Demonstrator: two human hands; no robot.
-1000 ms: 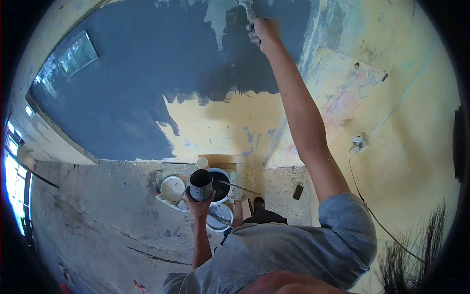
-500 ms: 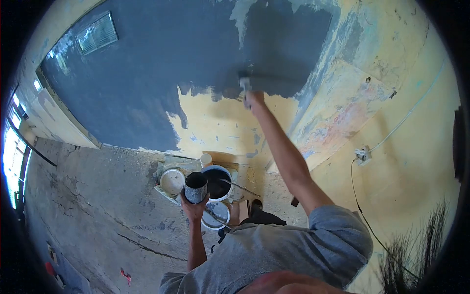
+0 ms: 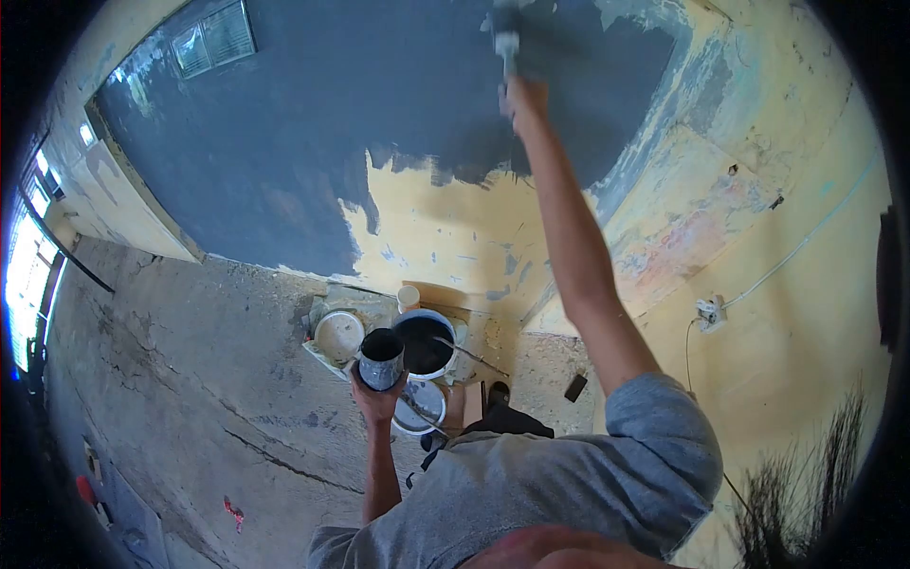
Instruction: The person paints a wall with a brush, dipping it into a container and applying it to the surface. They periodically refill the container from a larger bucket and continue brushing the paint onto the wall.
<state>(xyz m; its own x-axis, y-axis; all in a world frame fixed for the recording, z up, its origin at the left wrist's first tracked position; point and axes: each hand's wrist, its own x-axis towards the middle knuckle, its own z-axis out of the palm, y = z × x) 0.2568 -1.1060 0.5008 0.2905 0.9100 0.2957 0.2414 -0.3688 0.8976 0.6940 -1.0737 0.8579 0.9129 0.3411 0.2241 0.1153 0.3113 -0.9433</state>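
My right hand is closed around the handle of a paintbrush, high on the wall. Its bristles blur against the grey-painted area. Below that grey lies a pale yellow unpainted patch with a ragged upper edge. My left hand wraps round a paint-smeared can, held upright over the floor, its inside dark. Beyond the can stands a bucket of dark paint with a stick leaning across its rim.
A white-lidded bucket, a small white cup and another pale bucket or lid stand around the paint. A dark block lies on the cracked concrete floor. A socket with cables is on the right wall.
My right hand and the brush have moved up the wall from the grey area's lower edge. The left hand keeps the can nearly in place. The view has shifted slightly.
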